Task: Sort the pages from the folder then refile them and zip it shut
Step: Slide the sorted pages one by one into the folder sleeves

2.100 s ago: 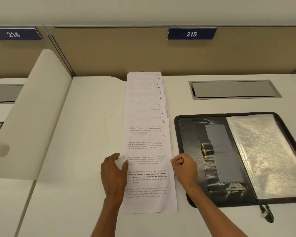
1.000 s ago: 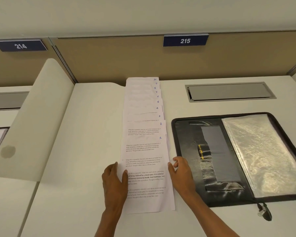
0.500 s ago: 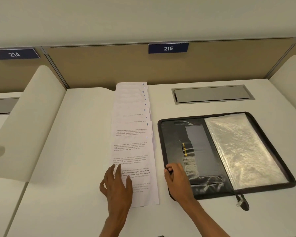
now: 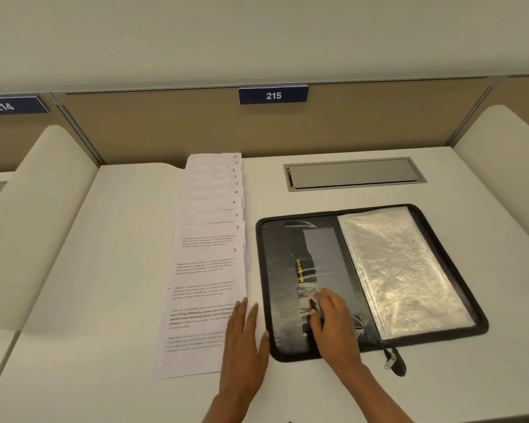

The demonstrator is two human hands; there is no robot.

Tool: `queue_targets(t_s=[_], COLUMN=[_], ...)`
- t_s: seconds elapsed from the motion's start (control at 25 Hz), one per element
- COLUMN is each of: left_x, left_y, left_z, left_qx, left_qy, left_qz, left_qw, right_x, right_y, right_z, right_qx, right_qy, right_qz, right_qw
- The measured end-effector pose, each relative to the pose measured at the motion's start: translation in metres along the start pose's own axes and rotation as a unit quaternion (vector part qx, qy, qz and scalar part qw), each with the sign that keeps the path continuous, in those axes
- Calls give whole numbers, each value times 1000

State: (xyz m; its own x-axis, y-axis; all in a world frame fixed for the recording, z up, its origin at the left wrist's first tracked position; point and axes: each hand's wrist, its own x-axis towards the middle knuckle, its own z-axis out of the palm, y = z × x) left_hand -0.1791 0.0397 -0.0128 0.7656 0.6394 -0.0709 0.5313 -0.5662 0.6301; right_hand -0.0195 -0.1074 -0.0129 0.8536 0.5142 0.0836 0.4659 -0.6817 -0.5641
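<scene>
Several white printed pages (image 4: 209,264) lie fanned in a column on the desk, numbered by hand at their top right corners, with page 1 nearest me. To their right a black zip folder (image 4: 275,270) lies open, with a clear plastic sleeve (image 4: 400,270) on its right half and its zip pull (image 4: 393,360) hanging off the near edge. My left hand (image 4: 245,337) lies flat with straight fingers on the right edge of the nearest page. My right hand (image 4: 330,319) rests on the folder's left inner pocket, its fingers bent; whether they pinch the pocket material I cannot tell.
A grey cable hatch (image 4: 353,174) is set into the desk (image 4: 104,270) behind the folder. Curved white dividers (image 4: 37,215) rise on both sides, and a tan back panel carries the label 215 (image 4: 273,95).
My right hand left the pages' right edge and moved onto the open folder's left pocket. My left hand shifted from the left edge of the pages to their right edge. The view panned right.
</scene>
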Motion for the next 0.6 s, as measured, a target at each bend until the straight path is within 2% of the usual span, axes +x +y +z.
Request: queue_targets(t_s=[0.12,0.24,0.4,0.6], left_x=[-6,-10,-9,-2], left_y=[29,48,50,47], left_z=[19,34,40,35], left_qx=[3,55,121,126], left_qy=[-67,-135,-158,-155], left_qz=[73,84,72,70], left_qw=[995,986,977,977], right_x=[-4,-11,-10,-4], right_y=[45,83,97,93], right_z=[-21,-33,-27,-23], right_qx=[-126,-165,-179,-187], right_qy=[37,18,-5,-19], right_qz=[36,55,60,68], right_qw=[991,985,982,980])
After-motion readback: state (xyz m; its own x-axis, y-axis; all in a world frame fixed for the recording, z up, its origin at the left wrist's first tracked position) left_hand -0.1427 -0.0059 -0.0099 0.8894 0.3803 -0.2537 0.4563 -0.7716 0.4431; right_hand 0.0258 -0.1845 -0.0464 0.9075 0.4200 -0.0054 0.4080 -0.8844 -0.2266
